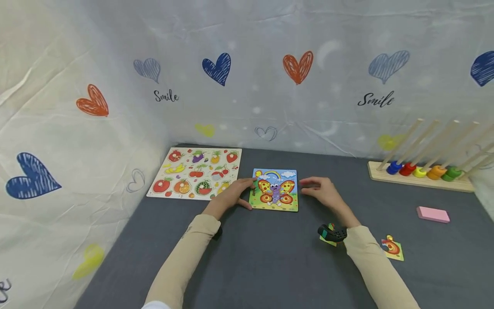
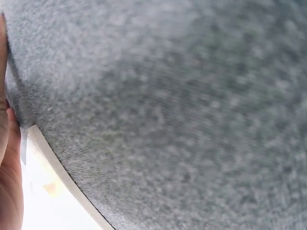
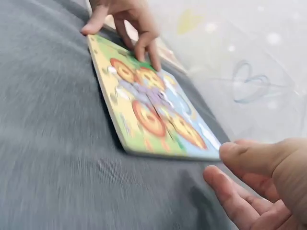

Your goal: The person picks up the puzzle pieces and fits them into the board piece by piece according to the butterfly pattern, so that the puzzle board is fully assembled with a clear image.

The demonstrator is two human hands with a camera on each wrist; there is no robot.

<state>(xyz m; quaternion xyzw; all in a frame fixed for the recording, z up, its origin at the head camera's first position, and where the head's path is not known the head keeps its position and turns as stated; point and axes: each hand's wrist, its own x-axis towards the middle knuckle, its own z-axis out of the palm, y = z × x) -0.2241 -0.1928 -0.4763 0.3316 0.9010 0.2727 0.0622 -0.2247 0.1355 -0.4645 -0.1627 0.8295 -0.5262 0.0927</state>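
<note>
A square butterfly puzzle board point(image 1: 275, 193) lies on the dark table in the head view. My left hand point(image 1: 231, 193) holds its left side, fingers over the edge and thumb at the near left corner. In the right wrist view, the left hand point(image 3: 127, 19) shows these fingers bent at the board point(image 3: 148, 105). Beside the right edge is my right hand point(image 1: 322, 191), loosely bent and holding nothing; its index fingertip is right at a corner in the right wrist view. The left wrist view catches only part of the left hand point(image 2: 9, 177).
A fruit peg puzzle point(image 1: 197, 174) lies at the back left. A wooden peg stand point(image 1: 420, 177) with coloured rings stands back right, with a pink block point(image 1: 433, 214) before it. Two puzzle pieces lie near my right forearm: one piece point(image 1: 393, 249) beside it, another point(image 1: 328, 242) partly hidden.
</note>
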